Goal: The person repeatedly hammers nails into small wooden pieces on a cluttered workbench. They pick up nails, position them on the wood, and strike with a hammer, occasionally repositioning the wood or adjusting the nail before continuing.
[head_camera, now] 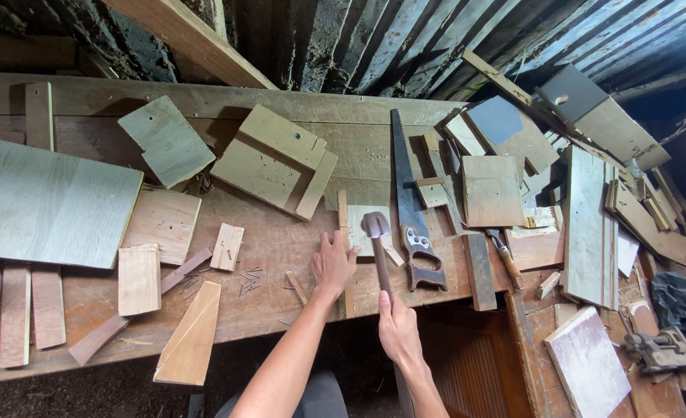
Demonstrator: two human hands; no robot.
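Observation:
My right hand grips the wooden handle of a hammer whose metal head hangs over a thin wooden strip. That strip lies upright across the workbench, beside a small pale wood piece. My left hand lies flat on the bench with its fingers against the strip, holding it down. A handsaw with a dark wooden grip lies just right of the hammer.
Loose nails lie left of my left hand. Several boards and offcuts cover the bench, among them a large grey panel and a stepped block. Stacked planks and a second tool sit at the right.

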